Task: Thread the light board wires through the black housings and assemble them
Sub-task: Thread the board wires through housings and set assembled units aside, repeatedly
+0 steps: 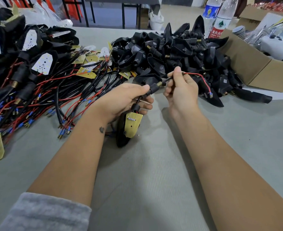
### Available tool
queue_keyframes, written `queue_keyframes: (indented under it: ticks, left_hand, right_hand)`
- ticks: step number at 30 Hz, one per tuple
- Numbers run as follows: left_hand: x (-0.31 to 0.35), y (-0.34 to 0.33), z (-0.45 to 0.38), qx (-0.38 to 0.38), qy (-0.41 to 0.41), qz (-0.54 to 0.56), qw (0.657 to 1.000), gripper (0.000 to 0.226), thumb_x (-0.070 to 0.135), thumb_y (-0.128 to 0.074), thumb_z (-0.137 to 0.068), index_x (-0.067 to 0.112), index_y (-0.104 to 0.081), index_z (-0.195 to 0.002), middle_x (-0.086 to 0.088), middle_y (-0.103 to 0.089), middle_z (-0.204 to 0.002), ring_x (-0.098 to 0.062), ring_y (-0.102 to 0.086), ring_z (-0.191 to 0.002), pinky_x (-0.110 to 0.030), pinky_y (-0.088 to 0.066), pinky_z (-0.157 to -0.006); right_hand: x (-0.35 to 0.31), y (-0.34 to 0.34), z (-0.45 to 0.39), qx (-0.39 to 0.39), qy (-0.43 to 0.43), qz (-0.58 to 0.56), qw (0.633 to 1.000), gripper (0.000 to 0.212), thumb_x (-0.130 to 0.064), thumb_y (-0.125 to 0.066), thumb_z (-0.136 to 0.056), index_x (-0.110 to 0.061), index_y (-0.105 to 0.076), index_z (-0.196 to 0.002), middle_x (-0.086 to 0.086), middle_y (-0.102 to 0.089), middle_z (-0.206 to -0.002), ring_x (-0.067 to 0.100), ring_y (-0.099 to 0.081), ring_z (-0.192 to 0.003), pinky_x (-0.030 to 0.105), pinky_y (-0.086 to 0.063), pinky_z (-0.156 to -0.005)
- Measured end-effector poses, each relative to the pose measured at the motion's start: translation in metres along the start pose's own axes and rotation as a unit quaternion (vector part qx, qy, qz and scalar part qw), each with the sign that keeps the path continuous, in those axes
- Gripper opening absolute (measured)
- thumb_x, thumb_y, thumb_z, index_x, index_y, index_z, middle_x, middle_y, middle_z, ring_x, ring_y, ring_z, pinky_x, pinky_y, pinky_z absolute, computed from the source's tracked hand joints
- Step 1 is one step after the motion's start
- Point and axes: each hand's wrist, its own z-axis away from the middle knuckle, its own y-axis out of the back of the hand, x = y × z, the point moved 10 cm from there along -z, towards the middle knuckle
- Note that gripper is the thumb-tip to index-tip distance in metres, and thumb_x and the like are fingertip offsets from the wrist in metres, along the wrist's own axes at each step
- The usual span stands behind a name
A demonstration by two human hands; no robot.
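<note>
My left hand (125, 99) grips the stem of a black housing (123, 135) whose body hangs down toward the table. A yellow light board (132, 125) dangles beside the housing body, below my left hand. The board's wires run through the stem and come out past its brass threaded end (159, 84). My right hand (180, 90) pinches those wires just beyond the brass end. A red wire (202, 80) arcs from my right fingers to a blue-sleeved terminal.
A heap of empty black housings (174, 52) lies at the back centre. Loose boards with red and black wires (62, 90) and assembled units (27, 52) fill the left. A cardboard box (257, 67) and two plastic bottles (220, 19) stand at the back right.
</note>
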Motion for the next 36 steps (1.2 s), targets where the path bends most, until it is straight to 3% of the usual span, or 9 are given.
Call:
queue_keyframes:
  ticks: [10,15,20,24,26,29,31,34,36]
  left_hand:
    - [-0.004,-0.004,0.006,-0.038,0.034,-0.052,0.997,0.026,0.024,-0.039,-0.106,0.007,-0.054,-0.094,-0.003,-0.062,-0.071,-0.018,-0.068,-0.065,-0.031,-0.06,-0.067]
    - [-0.005,0.0,0.005,-0.025,0.038,-0.051,0.998,0.025,0.023,-0.04,-0.105,0.008,-0.056,-0.093,-0.002,-0.061,-0.069,-0.017,-0.063,-0.06,-0.026,-0.055,-0.056]
    - [-0.003,0.015,0.003,0.058,0.041,-0.055,0.996,0.027,0.024,-0.047,-0.1,0.008,-0.064,-0.086,-0.002,-0.062,-0.071,-0.02,-0.067,-0.062,-0.024,-0.053,-0.05]
    - [0.003,0.014,0.005,0.084,0.021,-0.005,0.996,0.025,0.028,-0.046,-0.1,0.014,-0.067,-0.102,-0.007,-0.066,-0.073,-0.02,-0.065,-0.057,-0.025,-0.053,-0.049]
    - [0.006,0.013,0.005,0.08,0.008,0.013,0.997,0.03,0.03,-0.043,-0.101,0.02,-0.069,-0.114,-0.012,-0.067,-0.082,-0.02,-0.064,-0.058,-0.027,-0.055,-0.052]
    - [0.003,0.02,0.002,0.118,0.006,0.013,0.993,0.035,0.03,-0.044,-0.101,0.013,-0.059,-0.128,-0.022,-0.065,-0.111,-0.024,-0.065,-0.07,-0.032,-0.056,-0.056]
    - [0.002,0.022,0.001,0.132,0.009,0.02,0.991,0.036,0.027,-0.046,-0.1,0.008,-0.055,-0.129,-0.025,-0.064,-0.119,-0.028,-0.065,-0.073,-0.035,-0.057,-0.059]
    - [0.002,0.029,-0.001,0.148,0.012,-0.002,0.989,0.035,0.028,-0.049,-0.098,0.009,-0.059,-0.125,-0.021,-0.065,-0.122,-0.029,-0.066,-0.09,-0.045,-0.055,-0.087]
    - [0.007,0.036,0.002,0.177,-0.006,-0.029,0.984,0.028,0.033,-0.051,-0.097,0.019,-0.062,-0.117,-0.014,-0.066,-0.121,-0.032,-0.066,-0.104,-0.049,-0.051,-0.097]
  right_hand:
    - [-0.004,0.013,0.001,0.065,0.015,-0.058,0.996,0.033,-0.021,-0.045,-0.104,-0.008,-0.056,-0.076,-0.003,-0.051,-0.052,0.01,-0.05,-0.046,0.023,-0.045,-0.051]
    - [0.0,0.016,0.001,0.079,0.001,-0.089,0.993,0.031,-0.02,-0.047,-0.104,-0.007,-0.058,-0.078,0.0,-0.054,-0.054,0.01,-0.052,-0.047,0.023,-0.047,-0.052]
    - [0.019,-0.02,0.01,-0.101,-0.12,-0.024,0.987,0.018,-0.026,-0.056,-0.098,-0.009,-0.062,-0.094,-0.007,-0.046,-0.052,0.007,-0.04,-0.045,0.018,-0.034,-0.044]
    - [0.025,-0.051,0.031,-0.232,-0.117,0.078,0.963,0.016,-0.015,-0.066,-0.089,-0.008,-0.063,-0.104,-0.006,-0.051,-0.06,0.009,-0.04,-0.05,0.023,-0.036,-0.049]
    - [0.025,-0.058,0.038,-0.263,-0.114,0.088,0.954,0.018,-0.006,-0.063,-0.089,-0.01,-0.061,-0.106,0.002,-0.057,-0.072,0.01,-0.044,-0.053,0.023,-0.042,-0.05]
    - [0.021,-0.06,0.04,-0.281,-0.11,0.082,0.95,0.02,0.001,-0.062,-0.089,-0.012,-0.057,-0.104,0.017,-0.064,-0.093,0.012,-0.055,-0.056,0.023,-0.044,-0.048]
    - [0.019,-0.062,0.042,-0.299,-0.107,0.065,0.946,0.025,0.006,-0.062,-0.088,-0.009,-0.053,-0.107,0.015,-0.068,-0.087,0.013,-0.061,-0.057,0.023,-0.046,-0.048]
    - [0.017,-0.062,0.038,-0.284,-0.083,0.067,0.953,0.028,0.009,-0.065,-0.084,-0.008,-0.055,-0.103,0.014,-0.069,-0.086,0.021,-0.066,-0.069,0.022,-0.049,-0.053]
    - [0.014,-0.052,0.029,-0.22,-0.063,0.058,0.972,0.026,0.006,-0.07,-0.082,-0.01,-0.056,-0.097,0.012,-0.069,-0.084,0.024,-0.066,-0.075,0.026,-0.052,-0.06]
